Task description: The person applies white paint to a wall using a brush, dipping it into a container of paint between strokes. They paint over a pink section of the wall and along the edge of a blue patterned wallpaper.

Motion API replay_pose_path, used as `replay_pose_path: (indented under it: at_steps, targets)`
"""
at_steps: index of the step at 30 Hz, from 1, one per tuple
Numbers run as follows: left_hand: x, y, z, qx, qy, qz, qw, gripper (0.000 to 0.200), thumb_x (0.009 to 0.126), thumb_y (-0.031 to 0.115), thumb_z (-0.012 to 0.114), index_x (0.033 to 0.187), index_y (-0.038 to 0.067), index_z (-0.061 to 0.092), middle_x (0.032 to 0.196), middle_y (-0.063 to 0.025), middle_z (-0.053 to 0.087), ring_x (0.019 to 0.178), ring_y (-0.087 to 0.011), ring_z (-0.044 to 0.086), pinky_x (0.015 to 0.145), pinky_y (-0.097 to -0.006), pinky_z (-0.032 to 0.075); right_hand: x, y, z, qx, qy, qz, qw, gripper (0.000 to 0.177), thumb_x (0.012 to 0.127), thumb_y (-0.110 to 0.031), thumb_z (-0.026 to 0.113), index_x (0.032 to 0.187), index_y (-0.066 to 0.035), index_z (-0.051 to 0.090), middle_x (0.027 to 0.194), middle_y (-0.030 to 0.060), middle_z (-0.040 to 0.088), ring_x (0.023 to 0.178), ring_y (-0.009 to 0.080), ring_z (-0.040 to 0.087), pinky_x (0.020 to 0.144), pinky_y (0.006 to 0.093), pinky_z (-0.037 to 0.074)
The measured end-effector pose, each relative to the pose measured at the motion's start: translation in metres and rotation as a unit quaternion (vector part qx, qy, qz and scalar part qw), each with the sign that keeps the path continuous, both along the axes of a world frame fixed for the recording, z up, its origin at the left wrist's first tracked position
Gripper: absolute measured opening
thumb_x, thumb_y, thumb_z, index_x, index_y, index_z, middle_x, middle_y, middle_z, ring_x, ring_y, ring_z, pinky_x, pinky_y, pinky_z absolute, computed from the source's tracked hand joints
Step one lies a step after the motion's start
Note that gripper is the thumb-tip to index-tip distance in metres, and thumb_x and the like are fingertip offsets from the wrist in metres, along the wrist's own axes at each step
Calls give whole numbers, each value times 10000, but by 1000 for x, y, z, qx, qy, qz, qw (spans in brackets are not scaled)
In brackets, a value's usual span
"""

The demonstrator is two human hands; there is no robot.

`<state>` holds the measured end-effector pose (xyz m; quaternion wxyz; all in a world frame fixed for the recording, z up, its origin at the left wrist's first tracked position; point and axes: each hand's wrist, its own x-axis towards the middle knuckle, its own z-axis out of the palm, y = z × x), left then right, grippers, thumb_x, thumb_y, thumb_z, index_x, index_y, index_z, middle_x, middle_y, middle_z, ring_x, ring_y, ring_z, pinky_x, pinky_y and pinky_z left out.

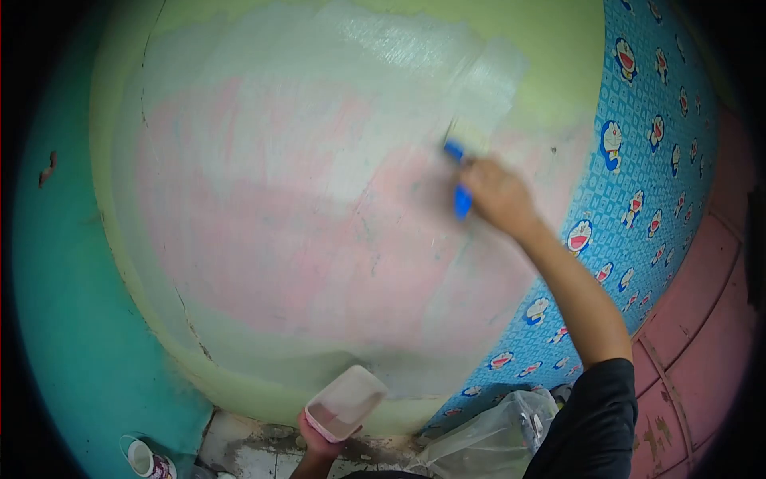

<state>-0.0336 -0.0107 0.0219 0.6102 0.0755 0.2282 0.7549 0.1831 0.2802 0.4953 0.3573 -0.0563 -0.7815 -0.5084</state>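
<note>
My right hand is closed around the blue handle of a paintbrush, raised against the wall. The brush's bristles touch or nearly touch wet-looking pale paint, and the hand is slightly blurred. Below, my left hand grips a small white rectangular plastic tub from beneath and its left side, tilted so its inside faces me. Some pale paint seems to lie in the tub. The wall shows patchy pink with a whitish-grey coat over its upper part and yellow-green around the edges.
Blue cartoon-print wallpaper covers the right side of the wall. A teal wall stands at left. On the floor are a white bucket at lower left and a clear plastic bag near my right side. A pink panelled surface is at far right.
</note>
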Motion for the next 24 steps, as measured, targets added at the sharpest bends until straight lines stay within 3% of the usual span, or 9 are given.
replay_pose_path:
  at_steps: [4, 7, 9, 11, 12, 16, 19, 21, 24]
  targets:
    - [-7, -1, 2, 22, -1, 15, 1000, 762, 905, 686, 386, 1502, 220, 477, 1502, -98, 509, 1383, -449, 491, 954, -748, 462, -1, -38, -139, -197, -229, 16, 953, 242, 841, -110, 625, 1081, -83, 602, 1106, 182, 685, 944, 282, 718, 768, 400, 596]
    - [-8, 2, -3, 35, -46, -1, 998, 764, 909, 684, 378, 1508, 219, 472, 1513, -102, 501, 1384, -442, 491, 953, -742, 466, 1, -38, -169, -327, -236, 96, 910, 239, 890, -110, 626, 1124, -65, 623, 1222, 185, 698, 1050, 311, 718, 884, 420, 584]
    - [-6, 2, -1, 36, -34, -1, 999, 764, 911, 683, 374, 1506, 216, 475, 1506, -103, 507, 1374, -441, 502, 944, -741, 472, 5, -21, -141, -498, -73, 85, 860, 252, 939, -143, 626, 1174, -54, 649, 1308, 176, 685, 1134, 342, 690, 965, 434, 553]
    - [-3, 1, -3, 34, -24, 2, 999, 764, 912, 684, 371, 1503, 213, 479, 1498, -105, 513, 1362, -442, 512, 927, -736, 483, 19, -8, -78, -499, 113, 114, 852, 237, 945, -194, 665, 1134, -57, 706, 1022, 150, 757, 862, 273, 745, 777, 370, 573]
    - [-2, 1, -5, 32, -20, 4, 999, 764, 911, 685, 370, 1500, 211, 482, 1494, -107, 517, 1355, -443, 518, 915, -731, 492, 29, 4, -43, -350, 148, 195, 904, 200, 963, -158, 662, 1120, -46, 712, 887, 121, 745, 740, 202, 716, 705, 343, 559]
    - [1, -1, -5, 22, -42, -2, 999, 765, 912, 690, 361, 1493, 208, 490, 1479, -112, 527, 1337, -447, 533, 877, -716, 521, 45, 1, 39, -311, 359, 336, 813, 183, 1023, -47, 610, 1190, 22, 644, 1040, 102, 729, 939, 158, 706, 772, 301, 569]
    - [4, -1, -8, 16, -54, 0, 998, 766, 914, 691, 359, 1492, 205, 489, 1481, -113, 526, 1337, -444, 533, 872, -709, 533, 40, 4, 19, -242, 397, 220, 858, 178, 974, -67, 666, 1149, -43, 689, 1058, 112, 745, 847, 213, 724, 768, 313, 564]
    - [3, -1, -13, 25, -51, -11, 998, 764, 918, 689, 360, 1492, 202, 487, 1478, -112, 528, 1333, -444, 536, 886, -713, 529, 35, 18, -38, -110, 254, 125, 953, 327, 857, -23, 698, 1176, -93, 680, 1194, 129, 732, 1057, 346, 710, 859, 387, 584]
    - [8, -2, -8, 11, -36, -5, 999, 762, 923, 686, 358, 1490, 193, 487, 1471, -115, 533, 1319, -447, 545, 889, -704, 531, 15, 7, -154, -123, -67, 62, 988, 227, 839, -135, 665, 1066, -146, 659, 1179, 131, 681, 1100, 309, 684, 838, 413, 604]
